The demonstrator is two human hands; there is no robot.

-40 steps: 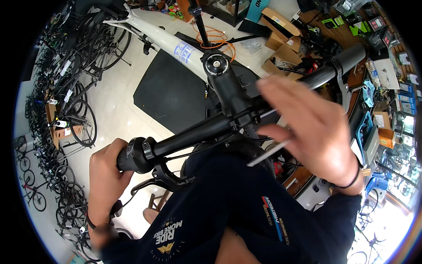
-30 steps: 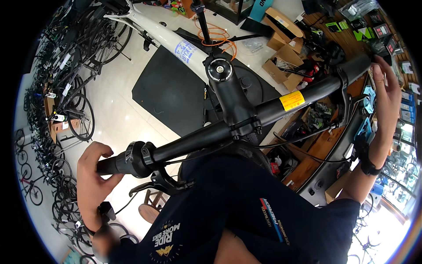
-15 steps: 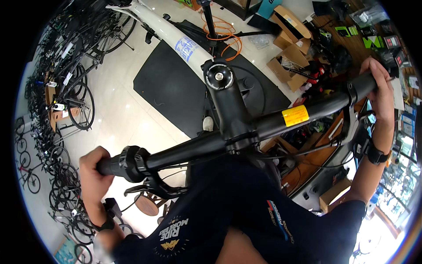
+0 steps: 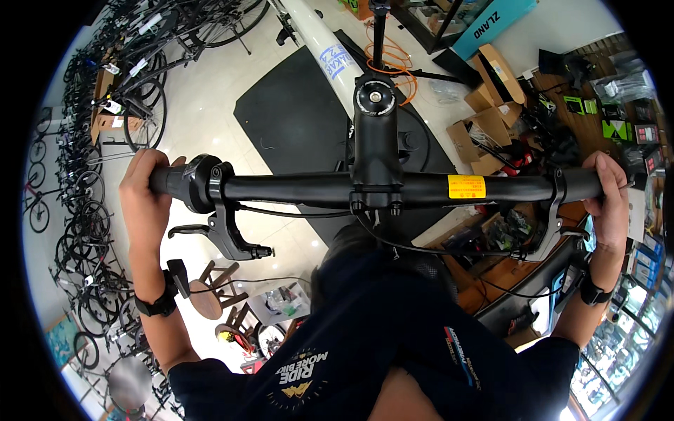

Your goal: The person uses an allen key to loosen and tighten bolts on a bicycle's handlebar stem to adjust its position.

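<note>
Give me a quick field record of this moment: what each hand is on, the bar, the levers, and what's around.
left hand: the left hand is wrapped around the left end of the straight black bicycle handlebar
right hand: the right hand is closed on the bar's right end
stem: black stem clamps the bar at centre
levers: black left brake lever hangs free; right brake lever sits beside the right hand
sticker: yellow rectangular sticker right of the stem
frame: white bicycle frame tube
floor: black floor mat, cardboard boxes

yellow rectangular label (image 4: 467,186) on my handlebar, right of the stem | open brown cardboard boxes (image 4: 491,105) on the floor beyond (several) | teal box (image 4: 491,27) behind them
</note>
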